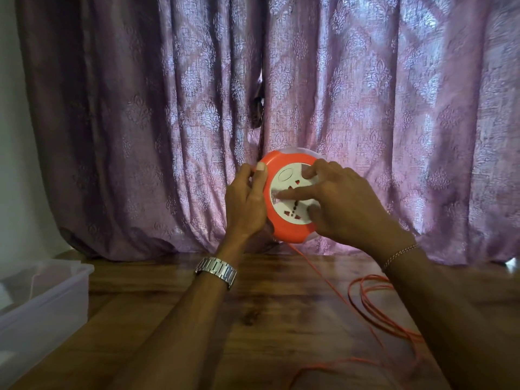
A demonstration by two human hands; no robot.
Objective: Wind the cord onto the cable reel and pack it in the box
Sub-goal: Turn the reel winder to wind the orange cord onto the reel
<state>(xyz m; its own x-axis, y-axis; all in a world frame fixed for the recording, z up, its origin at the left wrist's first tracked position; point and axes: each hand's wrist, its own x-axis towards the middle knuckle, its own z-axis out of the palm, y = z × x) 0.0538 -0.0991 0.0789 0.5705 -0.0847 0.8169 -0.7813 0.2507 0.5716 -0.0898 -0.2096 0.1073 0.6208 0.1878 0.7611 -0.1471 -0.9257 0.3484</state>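
Note:
The round orange cable reel (285,230) with a white socket face is held up above the wooden table, its face turned toward me. My left hand (247,202) grips its left rim, thumb on the top edge. My right hand (342,202) lies on the white socket face, fingers spread across it and partly hiding it. A thin orange cord (332,288) runs down from the reel's underside to loose loops on the table at the right. The translucent plastic box (56,294) stands at the left edge of the table, its top uncovered.
The wooden table (267,319) fills the lower view. A purple patterned curtain (168,108) hangs right behind the reel and reaches the tabletop. A pale wall shows at the far left. Cord loops lie under my right forearm.

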